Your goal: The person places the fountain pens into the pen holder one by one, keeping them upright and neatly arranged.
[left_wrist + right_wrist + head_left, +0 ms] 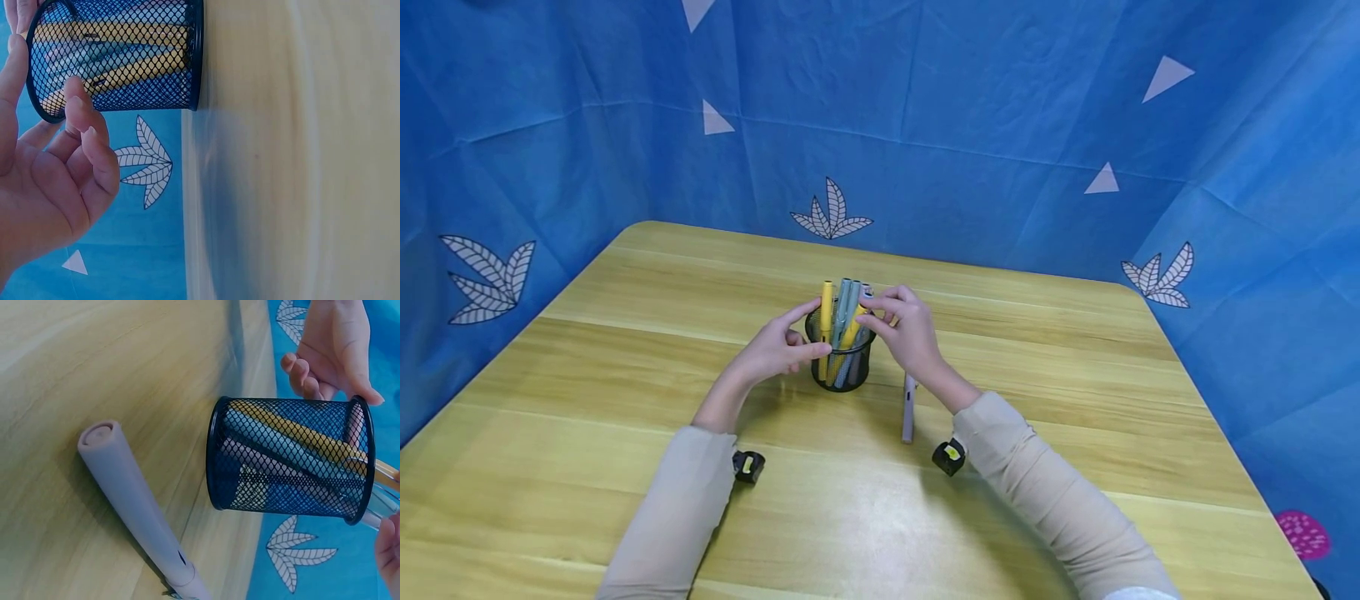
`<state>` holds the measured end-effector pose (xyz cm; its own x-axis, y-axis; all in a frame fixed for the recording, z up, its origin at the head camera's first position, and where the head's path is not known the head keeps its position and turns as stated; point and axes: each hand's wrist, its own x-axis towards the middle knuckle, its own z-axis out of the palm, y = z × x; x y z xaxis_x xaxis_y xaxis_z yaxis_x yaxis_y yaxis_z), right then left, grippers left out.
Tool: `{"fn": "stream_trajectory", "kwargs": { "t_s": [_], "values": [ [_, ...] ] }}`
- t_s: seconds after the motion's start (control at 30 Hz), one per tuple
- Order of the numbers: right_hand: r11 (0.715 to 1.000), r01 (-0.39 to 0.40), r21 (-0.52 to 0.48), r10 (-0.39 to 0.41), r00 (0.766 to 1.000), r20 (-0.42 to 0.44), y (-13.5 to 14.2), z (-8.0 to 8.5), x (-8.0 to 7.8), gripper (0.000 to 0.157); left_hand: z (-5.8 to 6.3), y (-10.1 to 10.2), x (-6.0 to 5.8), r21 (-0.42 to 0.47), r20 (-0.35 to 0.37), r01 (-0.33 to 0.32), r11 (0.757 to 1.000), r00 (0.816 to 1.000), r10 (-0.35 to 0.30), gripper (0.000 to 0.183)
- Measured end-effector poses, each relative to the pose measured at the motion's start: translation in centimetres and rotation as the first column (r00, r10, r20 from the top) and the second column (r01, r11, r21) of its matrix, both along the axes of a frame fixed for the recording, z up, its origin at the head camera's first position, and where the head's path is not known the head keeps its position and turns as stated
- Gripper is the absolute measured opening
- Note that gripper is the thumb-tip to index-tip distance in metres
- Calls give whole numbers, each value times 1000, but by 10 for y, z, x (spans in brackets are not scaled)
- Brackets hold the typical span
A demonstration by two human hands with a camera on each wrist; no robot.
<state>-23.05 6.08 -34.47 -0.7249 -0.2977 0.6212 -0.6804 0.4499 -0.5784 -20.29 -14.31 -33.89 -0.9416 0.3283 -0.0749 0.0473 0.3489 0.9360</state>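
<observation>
A black mesh pen holder (841,385) stands upright on the table, with several yellow, blue-green and pale pens inside it. My left hand (769,348) holds the holder's rim from the left, thumb in front and index finger behind. In the left wrist view that hand (53,178) has its other fingers curled beside the mesh (140,97). From the right, my right hand (907,329) pinches a pen at the top of the bunch; its fingertips partly cover it. A pale purple pen (134,494) lies on the table below the right hand.
The wooden table (625,350) runs back to a blue cloth (970,108) with white leaf and triangle prints. Small black wrist cameras hang near both cuffs, the right one (949,457) close to the lying pen.
</observation>
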Motion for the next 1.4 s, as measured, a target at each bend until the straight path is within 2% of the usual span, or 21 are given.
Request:
{"fn": "stream_trajectory", "kwargs": {
  "t_s": [0.13, 0.4, 0.7, 1.13, 1.3, 1.4],
  "values": [
    [1000, -18, -23, 18, 1000, 9, 1, -1, 0, 26, 4, 1, 3, -4, 2, -3, 1000, 1000, 3, 72],
    [994, -30, -101, 36, 998, 55, 6, -2, 0, 29, 5, 1, 3, -14, 6, -4, 1000, 1000, 4, 73],
    [990, -12, -144, 23, 997, 77, 15, -3, 1, 28, 5, 1, 3, -25, 7, -10, 1000, 1000, 10, 74],
    [983, 56, -174, -27, 986, 164, 33, -14, -1, 27, 4, 1, 2, -17, 9, -9, 1000, 1000, 9, 74],
    [970, 76, -232, -15, 967, 253, 37, 1, 15, 26, 4, 1, 3, -17, 17, -9, 1000, 1000, 10, 74],
    [959, 87, -271, 4, 948, 318, 43, -7, 12, 26, 4, 1, 3, -16, 21, -9, 1000, 1000, 9, 74]
  ]
}}
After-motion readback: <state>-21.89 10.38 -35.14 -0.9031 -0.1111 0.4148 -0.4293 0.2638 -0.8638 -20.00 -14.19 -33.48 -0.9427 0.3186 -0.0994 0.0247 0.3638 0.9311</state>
